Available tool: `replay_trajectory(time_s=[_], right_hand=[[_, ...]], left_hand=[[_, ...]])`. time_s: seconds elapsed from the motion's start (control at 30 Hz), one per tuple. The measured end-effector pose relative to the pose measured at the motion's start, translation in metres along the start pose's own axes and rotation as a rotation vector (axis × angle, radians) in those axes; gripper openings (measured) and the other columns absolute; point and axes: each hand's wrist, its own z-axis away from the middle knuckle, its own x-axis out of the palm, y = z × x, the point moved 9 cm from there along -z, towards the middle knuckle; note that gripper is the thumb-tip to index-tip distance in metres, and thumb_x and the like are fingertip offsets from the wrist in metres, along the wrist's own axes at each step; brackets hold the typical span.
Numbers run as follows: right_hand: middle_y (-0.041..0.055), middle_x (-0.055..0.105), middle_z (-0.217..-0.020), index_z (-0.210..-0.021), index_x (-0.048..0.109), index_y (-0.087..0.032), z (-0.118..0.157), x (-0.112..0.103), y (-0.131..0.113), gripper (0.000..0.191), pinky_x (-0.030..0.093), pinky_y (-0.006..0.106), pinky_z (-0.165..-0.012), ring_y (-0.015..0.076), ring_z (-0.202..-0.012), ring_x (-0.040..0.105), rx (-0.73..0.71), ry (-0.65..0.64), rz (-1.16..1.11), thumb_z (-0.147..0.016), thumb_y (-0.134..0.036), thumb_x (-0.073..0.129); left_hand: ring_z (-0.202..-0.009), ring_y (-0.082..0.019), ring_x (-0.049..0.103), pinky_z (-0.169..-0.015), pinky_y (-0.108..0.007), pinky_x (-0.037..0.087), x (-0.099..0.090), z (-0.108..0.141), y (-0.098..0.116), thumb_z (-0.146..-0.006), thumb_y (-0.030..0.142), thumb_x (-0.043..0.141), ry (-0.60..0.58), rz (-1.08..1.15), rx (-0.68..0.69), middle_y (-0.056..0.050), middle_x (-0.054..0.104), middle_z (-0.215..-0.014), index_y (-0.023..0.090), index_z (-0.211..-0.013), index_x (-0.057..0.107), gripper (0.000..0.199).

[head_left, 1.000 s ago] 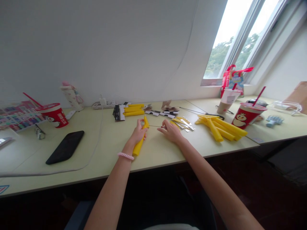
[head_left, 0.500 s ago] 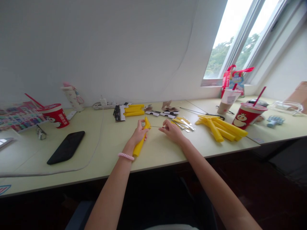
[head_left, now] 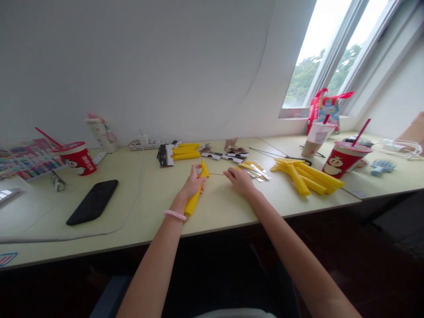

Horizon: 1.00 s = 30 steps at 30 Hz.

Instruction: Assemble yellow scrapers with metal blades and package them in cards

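My left hand (head_left: 193, 184) is wrapped round a yellow roll (head_left: 193, 204), which slants toward the desk's front edge. A thin dark rod (head_left: 217, 174) runs from the roll's upper part to my right hand (head_left: 236, 177), whose fingers are pinched round its other end. Just right of that hand lie yellow and silver strips (head_left: 255, 169). More yellow rolls, some with black cards (head_left: 166, 155) at their ends, lie behind my left hand. Another pile of yellow rolls (head_left: 300, 176) is at the right.
A black phone (head_left: 92, 202) and a red cup (head_left: 77, 160) are on the left. Another red cup (head_left: 344, 161) and a pale cup (head_left: 316, 140) stand right. A white cable (head_left: 132, 205) crosses the desk (head_left: 159, 227). Bottle (head_left: 101, 132) and power strip (head_left: 149, 145) are near the wall.
My right hand's fingers have drawn closer together around the rod. My left hand still holds the yellow roll, and the view has shifted slightly.
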Motion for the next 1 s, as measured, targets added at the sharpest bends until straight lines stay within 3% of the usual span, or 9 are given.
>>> replay_trajectory(time_s=[0.1,0.2,0.43,0.6,0.73,0.9,1.0], right_hand=[[0.0029,0.057,-0.078,-0.078,0.05,-0.019,0.0,-0.003,-0.004,0.017,0.034,0.024,-0.06,0.0146,-0.069,0.05,-0.05,0.043,-0.12,-0.079,-0.036,0.052],[0.0027,0.057,-0.077,-0.073,0.05,-0.019,-0.003,-0.005,-0.005,0.013,0.035,0.023,-0.06,0.0137,-0.067,0.05,-0.08,0.047,-0.192,-0.079,-0.03,0.052],[0.0019,0.056,-0.059,-0.061,0.051,-0.019,-0.001,-0.001,0.003,0.037,0.027,0.025,-0.053,0.0134,-0.055,0.047,0.03,-0.034,-0.028,-0.087,-0.041,0.037],[0.0003,0.058,-0.067,-0.082,0.052,-0.02,0.001,-0.002,0.002,0.021,0.03,0.024,-0.054,0.0143,-0.06,0.05,0.016,0.008,-0.058,-0.081,-0.041,0.048],[0.0018,0.061,-0.073,-0.079,0.052,-0.02,0.0,-0.002,0.0,0.013,0.033,0.024,-0.056,0.0144,-0.063,0.053,-0.015,0.025,-0.142,-0.079,-0.033,0.052],[0.0024,0.06,-0.06,-0.06,0.051,-0.019,-0.002,-0.005,0.005,0.035,0.03,0.025,-0.053,0.0133,-0.054,0.05,0.023,0.023,-0.054,-0.085,-0.042,0.042],[0.0024,0.06,-0.06,-0.061,0.052,-0.019,-0.002,-0.004,0.007,0.039,0.029,0.025,-0.054,0.0138,-0.056,0.051,0.051,0.007,0.003,-0.087,-0.042,0.036]], left_hand=[[-0.042,-0.002,0.045,-0.038,-0.016,0.036,-0.001,-0.001,0.0,-0.079,0.018,0.049,0.004,-0.009,0.007,-0.002,0.051,-0.087,0.025,-0.118,0.027,0.046],[-0.043,-0.003,0.045,-0.038,-0.017,0.036,-0.002,-0.001,0.0,-0.079,0.018,0.049,0.004,-0.01,0.008,-0.001,0.05,-0.086,0.025,-0.117,0.027,0.044],[-0.042,-0.002,0.045,-0.038,-0.016,0.036,0.001,0.0,0.001,-0.078,0.02,0.052,-0.012,0.016,-0.001,-0.001,0.051,-0.085,0.026,-0.114,0.028,0.044],[-0.043,-0.002,0.045,-0.039,-0.015,0.036,-0.001,0.0,0.002,-0.078,0.021,0.053,0.004,0.03,-0.001,0.0,0.052,-0.085,0.026,-0.115,0.028,0.045],[-0.042,-0.002,0.045,-0.039,-0.015,0.036,-0.004,-0.001,0.002,-0.077,0.021,0.053,0.021,0.032,0.005,0.0,0.051,-0.083,0.026,-0.115,0.029,0.045],[-0.041,-0.003,0.045,-0.038,-0.017,0.037,0.002,0.001,0.004,-0.078,0.021,0.052,-0.004,0.025,0.015,0.001,0.052,-0.081,0.025,-0.113,0.03,0.042],[-0.041,-0.003,0.045,-0.038,-0.017,0.036,0.006,0.001,0.005,-0.078,0.02,0.052,-0.027,0.033,0.022,0.001,0.052,-0.079,0.024,-0.112,0.03,0.04]])
